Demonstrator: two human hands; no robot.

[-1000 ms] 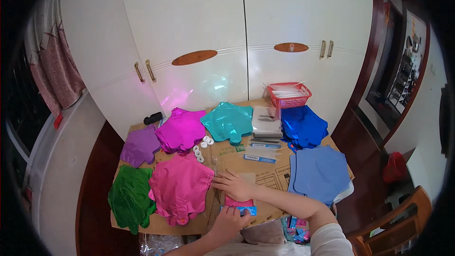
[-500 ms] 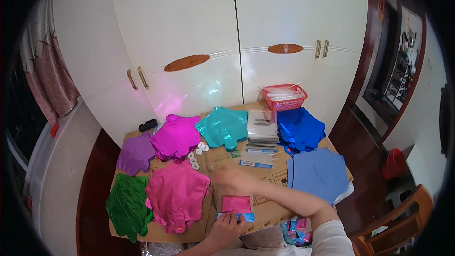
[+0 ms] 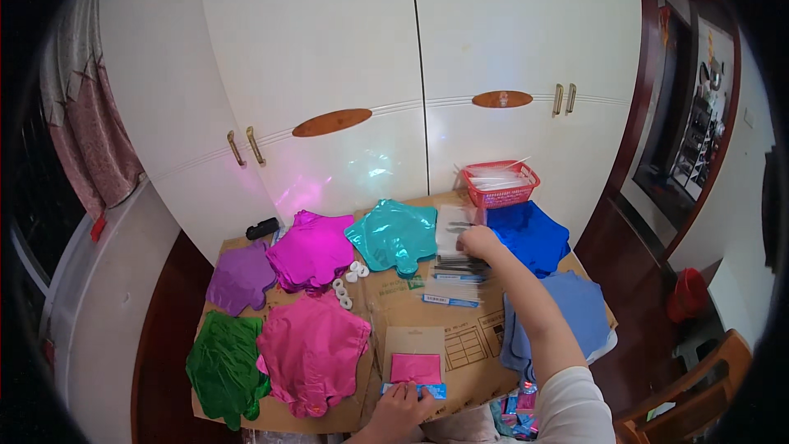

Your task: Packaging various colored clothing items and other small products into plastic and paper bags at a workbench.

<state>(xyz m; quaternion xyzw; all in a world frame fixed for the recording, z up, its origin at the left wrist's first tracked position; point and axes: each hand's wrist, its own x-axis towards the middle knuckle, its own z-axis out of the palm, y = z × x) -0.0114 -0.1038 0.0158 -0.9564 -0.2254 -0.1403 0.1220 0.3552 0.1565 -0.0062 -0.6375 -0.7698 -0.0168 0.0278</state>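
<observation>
My left hand (image 3: 399, 408) lies at the table's near edge, fingers spread on a blue strip (image 3: 436, 391) below a folded pink foil piece (image 3: 416, 368). Both are on a pale rectangular sheet (image 3: 415, 338) with a small slot mark near its top; whether it is card or clear sleeve I cannot tell. My right hand (image 3: 480, 242) is stretched out to a stack of clear plastic sleeves (image 3: 453, 218), its fingers curled at the stack. What the fingertips hold, if anything, is hidden. Beneath that hand are thin sticks or straws (image 3: 460, 264) and blue-labelled packs (image 3: 450, 300).
Flat foil balloons surround the cardboard-topped table (image 3: 394, 300): green (image 3: 224, 366), pink (image 3: 314, 353), purple (image 3: 241, 279), magenta (image 3: 312, 248), teal (image 3: 393, 237), dark blue (image 3: 528, 237), pale blue (image 3: 567, 312). White rolls (image 3: 340, 291), a black object (image 3: 262, 228) and a red basket (image 3: 503, 185) stand among them.
My right hand has moved from above the folded pink foil, far and right to the sleeve stack. The pale sheet's upper part now shows. My left hand stays at the blue strip.
</observation>
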